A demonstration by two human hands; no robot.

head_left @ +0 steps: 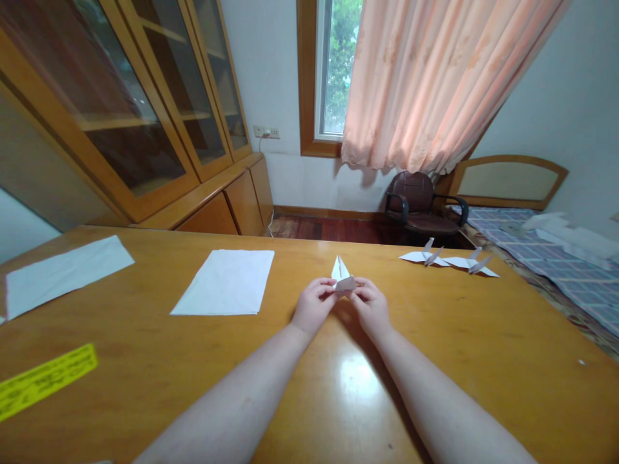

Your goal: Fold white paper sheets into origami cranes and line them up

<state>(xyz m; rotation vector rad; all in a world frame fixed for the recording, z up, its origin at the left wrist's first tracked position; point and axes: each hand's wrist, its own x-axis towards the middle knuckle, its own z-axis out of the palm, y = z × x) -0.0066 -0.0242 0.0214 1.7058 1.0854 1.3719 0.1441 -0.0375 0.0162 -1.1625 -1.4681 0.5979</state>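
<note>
My left hand and my right hand meet above the wooden table. Between their fingertips they pinch a small folded white paper piece, an origami form with a pointed tip standing up and away from me. Part of it is hidden by my fingers. Beyond my right hand lie two finished-looking paper cranes, white with spread wings. A flat stack of white paper sits left of my left hand.
A loose white sheet lies at the table's far left, and a yellow printed strip at the near left. Behind the table stand a glass-fronted wooden cabinet, a dark armchair and a bed with checked bedding.
</note>
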